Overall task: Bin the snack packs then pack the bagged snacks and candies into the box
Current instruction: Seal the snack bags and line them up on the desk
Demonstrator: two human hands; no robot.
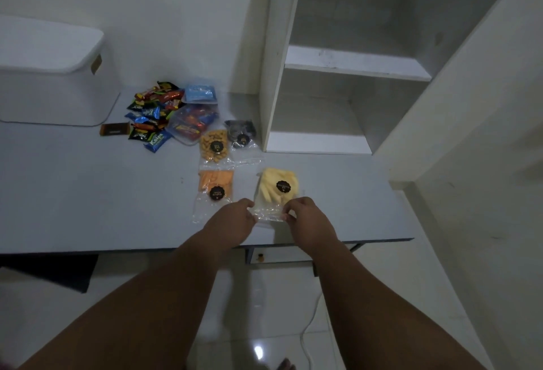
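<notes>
A clear bag of pale yellow sticks [277,190] with a black round label lies near the table's front edge. My left hand [232,221] and my right hand [308,219] both pinch its near, open end. To its left lies a bag of orange sticks [216,187]. Behind that sit a bag of golden puffs [214,146] and a bag of dark snacks [241,134]. Farther back are a bag of red and blue candies [192,125], a blue bag [201,94] and a heap of several loose snack packs [151,114]. A white lidded box [50,75] stands at the far left.
The grey table [88,193] ends close to my hands. A white shelf unit [346,75] stands at the back right on the table. One brown pack [114,129] lies apart beside the box. A white cable [308,325] runs on the tiled floor below.
</notes>
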